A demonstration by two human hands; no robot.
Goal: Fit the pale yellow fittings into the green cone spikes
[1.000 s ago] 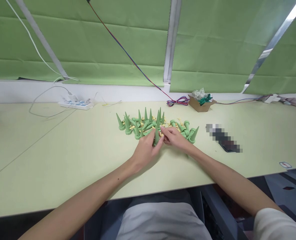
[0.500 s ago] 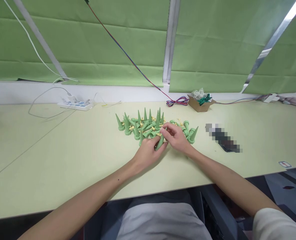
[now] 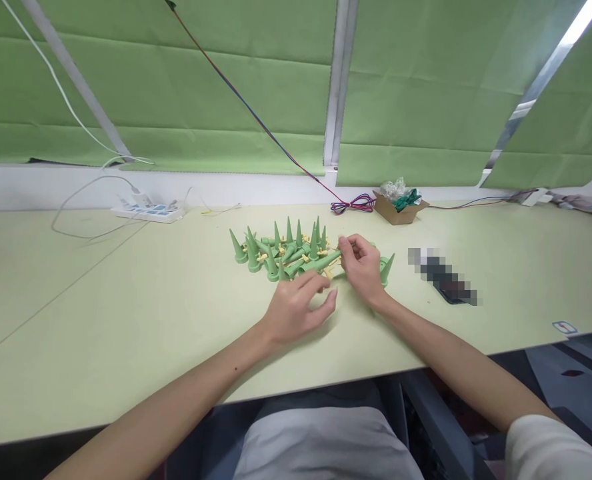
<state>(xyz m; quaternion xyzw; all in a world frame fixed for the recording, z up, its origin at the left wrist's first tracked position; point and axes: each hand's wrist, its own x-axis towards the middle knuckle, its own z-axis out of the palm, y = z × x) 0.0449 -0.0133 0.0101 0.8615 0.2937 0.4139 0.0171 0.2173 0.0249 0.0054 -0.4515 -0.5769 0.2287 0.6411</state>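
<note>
My right hand (image 3: 365,272) pinches the thin end of a green plastic spike (image 3: 322,263), which slants down to the left with its wide end toward the pile. A small yellow piece (image 3: 329,272) shows just below that spike. Nearer to me, my left hand (image 3: 295,308) is empty, its thumb and fingers apart. Several green spikes (image 3: 253,252) stand point-up on their caps at the left and back of the pile, while others lie loose with small yellow parts among them. One upright spike (image 3: 387,270) stands to the right, partly behind my right hand.
A black phone-like object (image 3: 446,280), partly blurred out, lies on the table (image 3: 166,320) to the right. At the back are a small cardboard box (image 3: 400,212) with bags, a coiled red-blue cable (image 3: 355,203) and a white power strip (image 3: 149,212).
My left hand has let go of the green spike and drawn back a little, opening. My right hand now has the spike by its thin end, tilted nearly flat.
</note>
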